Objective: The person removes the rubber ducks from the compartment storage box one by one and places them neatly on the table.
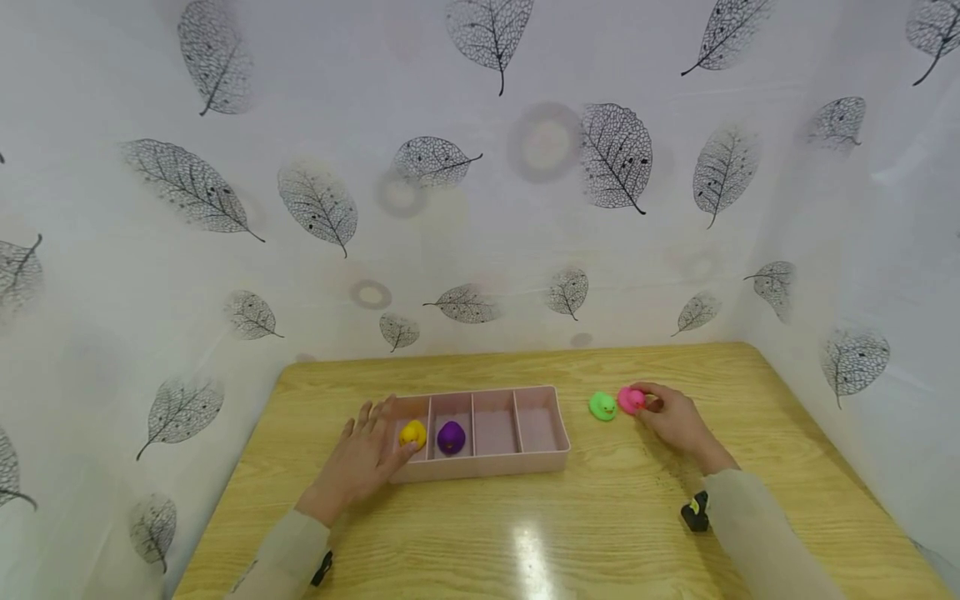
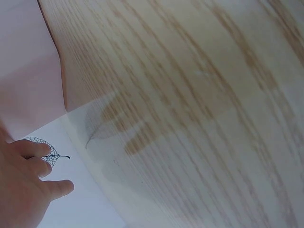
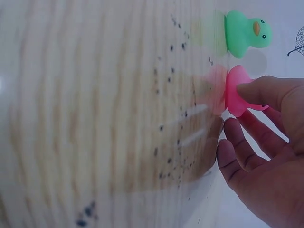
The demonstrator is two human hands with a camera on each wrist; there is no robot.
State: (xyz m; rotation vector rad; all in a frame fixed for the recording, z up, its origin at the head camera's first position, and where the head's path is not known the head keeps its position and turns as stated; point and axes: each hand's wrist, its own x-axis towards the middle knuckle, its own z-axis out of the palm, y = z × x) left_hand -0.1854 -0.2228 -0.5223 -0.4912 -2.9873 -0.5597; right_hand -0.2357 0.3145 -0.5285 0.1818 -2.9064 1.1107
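A pink box with a row of compartments lies on the table. My left hand rests on its left end, fingers spread towards the back corner and thumb over the front edge beside a yellow rubber duck. A purple rubber duck sits in the neighbouring compartment. Right of the box, my right hand pinches a pink rubber duck between thumb and fingers, at the tabletop. Close to its left stands a green rubber duck. In the left wrist view, several left fingers show beside the box.
The wooden table reaches back to a white leaf-patterned curtain, which also hangs at both sides. Small dark specks mark the tabletop near the right hand. A black device is at the right wrist.
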